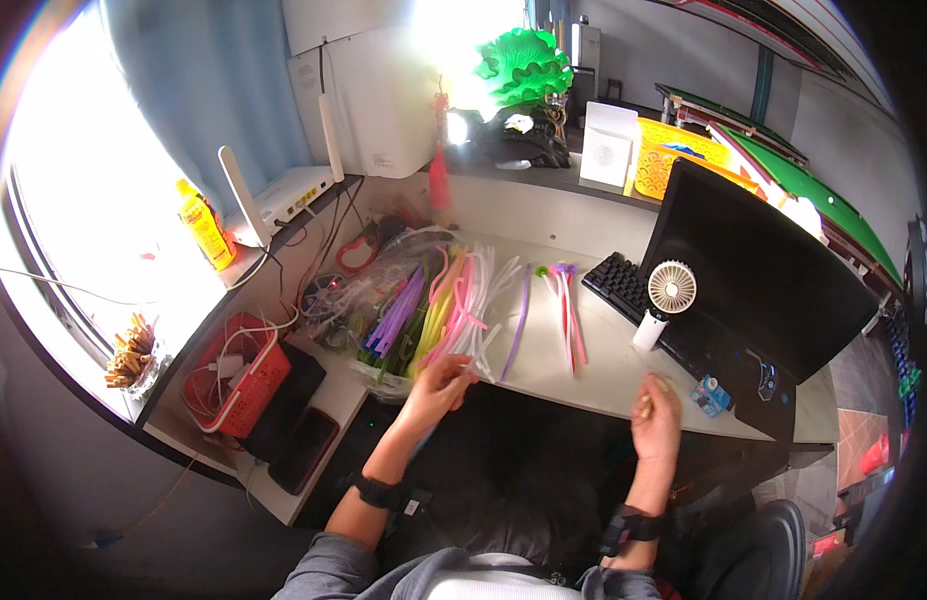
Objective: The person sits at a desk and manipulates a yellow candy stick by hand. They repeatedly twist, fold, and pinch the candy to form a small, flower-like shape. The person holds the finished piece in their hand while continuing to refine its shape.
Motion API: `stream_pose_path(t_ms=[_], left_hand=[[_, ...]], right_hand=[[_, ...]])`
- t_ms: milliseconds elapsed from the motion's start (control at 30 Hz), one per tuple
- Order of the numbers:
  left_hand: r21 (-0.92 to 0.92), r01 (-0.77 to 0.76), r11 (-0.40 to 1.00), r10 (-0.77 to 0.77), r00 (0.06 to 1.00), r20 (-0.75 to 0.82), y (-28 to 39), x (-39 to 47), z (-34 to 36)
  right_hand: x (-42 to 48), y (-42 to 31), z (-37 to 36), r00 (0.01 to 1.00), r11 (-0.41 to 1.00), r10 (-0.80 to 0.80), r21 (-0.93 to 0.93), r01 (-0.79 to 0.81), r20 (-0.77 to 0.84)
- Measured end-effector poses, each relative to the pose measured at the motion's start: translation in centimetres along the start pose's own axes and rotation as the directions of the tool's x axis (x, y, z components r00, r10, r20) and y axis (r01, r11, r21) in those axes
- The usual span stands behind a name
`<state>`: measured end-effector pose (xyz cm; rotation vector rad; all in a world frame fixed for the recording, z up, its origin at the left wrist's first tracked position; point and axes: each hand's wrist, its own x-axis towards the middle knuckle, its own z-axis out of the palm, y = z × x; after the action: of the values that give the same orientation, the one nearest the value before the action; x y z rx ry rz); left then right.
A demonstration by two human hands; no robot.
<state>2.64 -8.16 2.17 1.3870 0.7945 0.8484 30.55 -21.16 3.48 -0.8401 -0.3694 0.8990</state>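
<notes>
My left hand point(442, 386) is at the desk's front edge, its fingers pinched around what looks like the end of a white chenille stem. Just beyond it, bundles of white stems point(487, 289), pink stems point(463, 304), yellow stems point(439, 322) and purple stems point(397, 319) lie on clear plastic wrapping point(336, 315). Raised over the front edge farther right, my right hand point(655, 420) is curled around a small yellowish object point(646, 406), mostly hidden by the fingers. Between the hands lie a single purple stem point(520, 322) and a group of white, red and pink stems point(567, 319) with green and purple tops.
Right of the stems stand a keyboard point(615, 279), a handheld fan point(671, 289), a monitor point(748, 270) and a small blue carton point(709, 396). On the left are a red basket point(265, 390), a phone point(304, 450) and a router point(291, 199). A black chair point(763, 555) is at the lower right.
</notes>
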Motion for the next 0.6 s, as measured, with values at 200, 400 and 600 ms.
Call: stream_pose_path(t_ms=[200,400,600], left_hand=[[-0.173,0.057,0.983,-0.047,0.997,0.062,1.6,5.3,3.7],[0.579,-0.276,0.767,0.421,0.898,-0.13,-2.3,17.3,3.5],[0.458,-0.317,0.831,0.344,0.939,0.025,-4.0,13.2,4.5]], right_hand=[[-0.5,3.5,2.1,0.954,0.983,0.181,-0.034,-0.178,0.239],[-0.9,4.1,3.1,0.936,0.97,0.24,-0.023,-0.243,0.258],[-0.6,4.8,3.1,0.936,0.972,0.235,-0.046,-0.231,0.263]])
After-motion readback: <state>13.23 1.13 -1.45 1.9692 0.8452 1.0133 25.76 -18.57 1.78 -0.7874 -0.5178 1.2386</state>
